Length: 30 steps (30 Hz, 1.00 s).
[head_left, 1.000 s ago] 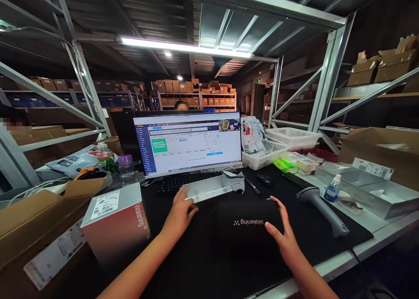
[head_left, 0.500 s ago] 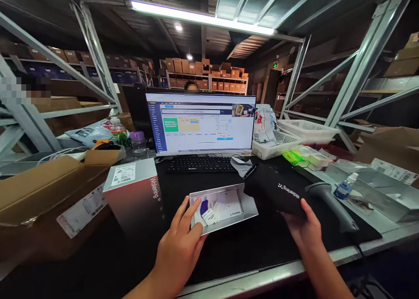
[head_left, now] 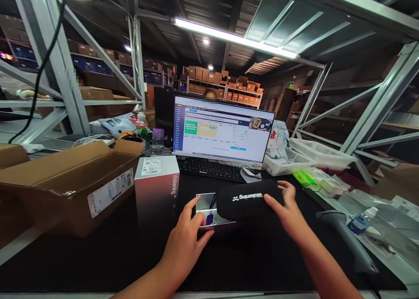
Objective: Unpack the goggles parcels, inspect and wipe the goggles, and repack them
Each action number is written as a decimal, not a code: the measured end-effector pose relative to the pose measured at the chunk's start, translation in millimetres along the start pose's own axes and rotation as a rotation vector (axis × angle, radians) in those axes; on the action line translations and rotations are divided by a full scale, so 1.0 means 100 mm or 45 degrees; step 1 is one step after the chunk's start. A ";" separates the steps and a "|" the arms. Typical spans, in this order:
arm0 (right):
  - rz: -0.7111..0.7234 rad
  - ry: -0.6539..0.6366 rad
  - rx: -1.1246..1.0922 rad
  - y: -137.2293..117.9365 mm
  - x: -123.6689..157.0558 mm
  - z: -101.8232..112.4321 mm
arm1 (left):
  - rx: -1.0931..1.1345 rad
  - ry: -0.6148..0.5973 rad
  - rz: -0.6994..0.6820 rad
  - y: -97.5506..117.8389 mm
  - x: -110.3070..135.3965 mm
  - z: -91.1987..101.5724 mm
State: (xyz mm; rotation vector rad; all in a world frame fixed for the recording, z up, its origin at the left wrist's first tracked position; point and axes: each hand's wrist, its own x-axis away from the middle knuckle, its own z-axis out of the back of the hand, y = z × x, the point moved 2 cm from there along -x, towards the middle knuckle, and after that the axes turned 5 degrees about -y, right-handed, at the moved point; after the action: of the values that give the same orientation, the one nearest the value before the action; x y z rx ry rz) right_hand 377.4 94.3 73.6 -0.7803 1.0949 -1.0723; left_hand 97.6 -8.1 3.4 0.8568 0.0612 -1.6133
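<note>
My right hand (head_left: 285, 211) grips a black zip case (head_left: 245, 199) with white lettering and holds it over a shallow silver box tray (head_left: 203, 203), covering most of it. A few small cards show in the tray's uncovered left part. My left hand (head_left: 187, 238) pinches the tray's near left corner, fingers on its rim. Both sit on a black desk mat (head_left: 131, 255). Just left of the tray stands an upright white and dark red product box (head_left: 157, 190).
A monitor (head_left: 222, 131) and keyboard (head_left: 212, 169) stand behind. An open cardboard carton (head_left: 65, 181) fills the left. On the right are white baskets (head_left: 304, 155), a barcode scanner (head_left: 347, 242) and a small bottle (head_left: 358, 220). Shelving uprights frame the desk.
My right hand lifted the black case off the mat and carried it left over the tray. My left hand pulled the tray nearer and holds its corner. The view shifted left.
</note>
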 end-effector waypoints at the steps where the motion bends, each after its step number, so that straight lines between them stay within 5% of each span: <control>1: 0.037 -0.090 0.143 -0.04 -0.06 -0.09 | 0.030 0.008 0.039 -0.02 0.01 -0.02; 5: 0.097 -0.438 0.649 -0.24 -0.15 -0.43 | 0.117 0.145 0.031 -0.06 0.03 -0.02; 9: 0.087 -0.375 1.435 -0.33 -0.04 -0.70 | 0.031 0.081 -0.028 -0.09 -0.01 0.02; 13: 0.219 -0.229 1.697 -0.23 0.05 -0.79 | -0.060 0.016 -0.097 -0.06 -0.03 0.01; 16: 0.390 -0.156 1.463 -0.04 -0.08 -0.62 | -0.133 0.041 -0.149 -0.05 -0.01 -0.01; 18: 0.393 -0.245 1.048 0.16 -0.23 -0.43 | -0.255 0.177 -0.265 -0.05 -0.01 0.08; 21: 0.279 -0.712 0.254 0.50 -0.42 -0.25 | -0.439 0.602 -0.395 -0.08 -0.09 0.43; 24: 0.160 -1.081 -0.045 0.72 -0.42 -0.29 | -0.482 0.807 -0.356 -0.17 -0.37 0.97; 27: 0.118 -1.141 -0.023 0.75 -0.34 -0.44 | -0.453 0.342 -0.119 -0.32 -0.83 1.40; 28: 0.114 -1.139 -0.054 0.73 -0.31 -0.49 | -0.450 0.071 0.022 -0.39 -0.98 1.47; 30: 0.091 -1.115 -0.150 0.67 -0.25 -0.55 | -0.446 -0.196 0.082 -0.48 -1.20 1.54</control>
State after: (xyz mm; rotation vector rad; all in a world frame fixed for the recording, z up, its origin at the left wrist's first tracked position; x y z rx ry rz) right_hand 342.0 140.1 4.4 -1.1441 0.4264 -0.4973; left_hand -22.1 28.7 161.4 0.4596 0.1994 -1.5446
